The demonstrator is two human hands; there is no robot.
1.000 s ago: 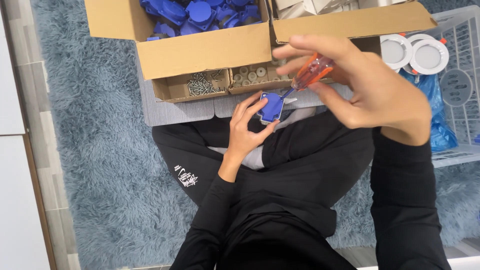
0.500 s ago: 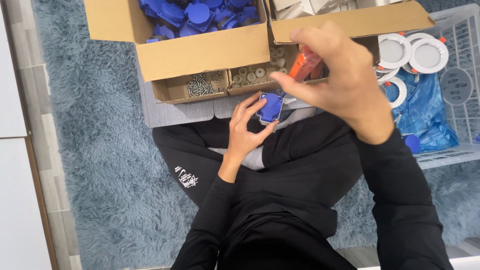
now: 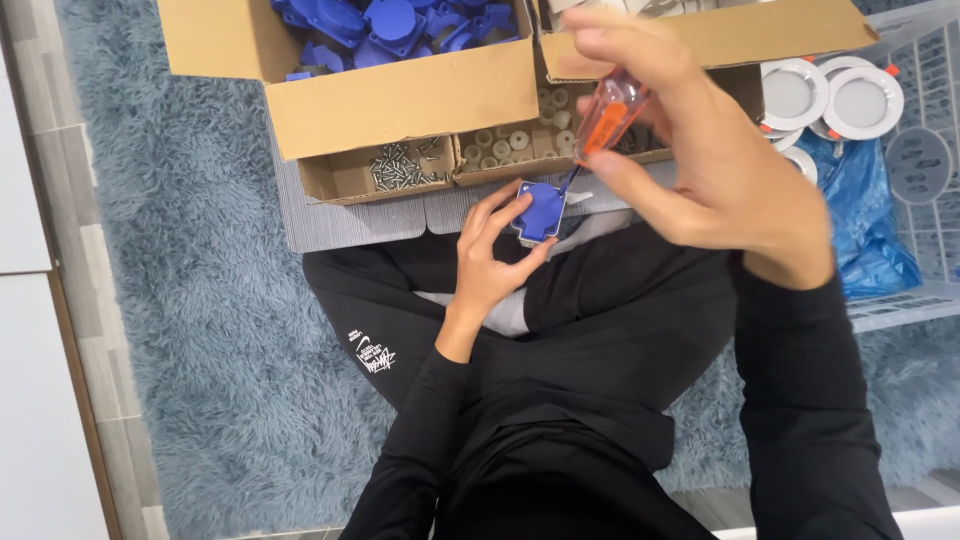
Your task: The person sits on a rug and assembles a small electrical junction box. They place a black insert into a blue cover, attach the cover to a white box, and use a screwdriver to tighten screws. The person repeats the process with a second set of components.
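Observation:
My left hand [image 3: 489, 262] grips a small blue plastic part [image 3: 541, 211] over my lap, fingers wrapped round its edges. Held high and close to the camera, my right hand [image 3: 700, 150] is closed on a screwdriver with a clear orange handle [image 3: 608, 117]. Its thin shaft runs down to the blue part and the tip touches the part's upper right edge.
A cardboard box [image 3: 400, 100] of several blue parts stands ahead, with a low tray of screws [image 3: 400, 168] and small washers [image 3: 505, 143] in front of it. At the right, a white wire basket [image 3: 920, 300] holds round white fittings [image 3: 860, 100] and a blue bag [image 3: 870, 220]. A shaggy blue rug [image 3: 200, 330] lies beneath.
My right hand has shifted on the screwdriver handle, turning it, and now sits closer to the camera. The left hand keeps the blue part in place.

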